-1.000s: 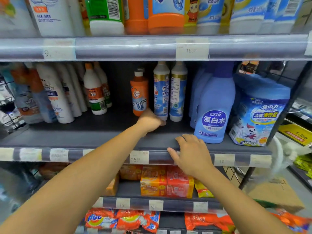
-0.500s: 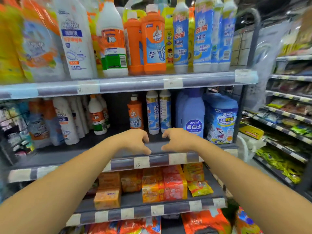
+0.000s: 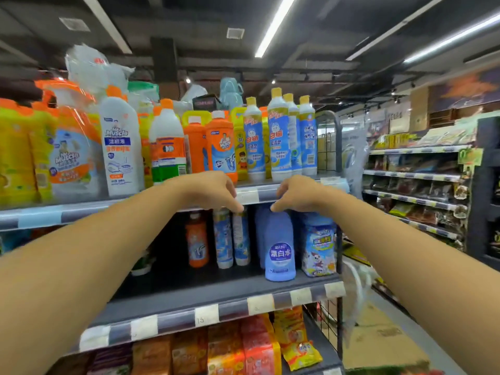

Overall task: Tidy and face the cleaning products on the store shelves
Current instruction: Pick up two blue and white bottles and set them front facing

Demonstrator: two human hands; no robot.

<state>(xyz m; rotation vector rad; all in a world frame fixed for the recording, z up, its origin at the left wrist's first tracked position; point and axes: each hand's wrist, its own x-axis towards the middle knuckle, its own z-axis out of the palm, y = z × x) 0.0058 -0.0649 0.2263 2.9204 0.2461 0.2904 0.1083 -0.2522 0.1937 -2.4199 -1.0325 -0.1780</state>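
Bare forearms (image 3: 108, 253) (smooth), bare left hand (image 3: 213, 189) and right hand (image 3: 297, 193).

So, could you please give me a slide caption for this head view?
Empty left hand and right hand hover before a shelf edge lined with cleaning bottles.

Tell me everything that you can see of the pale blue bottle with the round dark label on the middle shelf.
The pale blue bottle looks like opaque plastic, with sloping shoulders and a round dark blue label bearing white characters. It stands upright near the front edge of the middle shelf, label outward. Its top is hidden behind the right hand; contact cannot be told.
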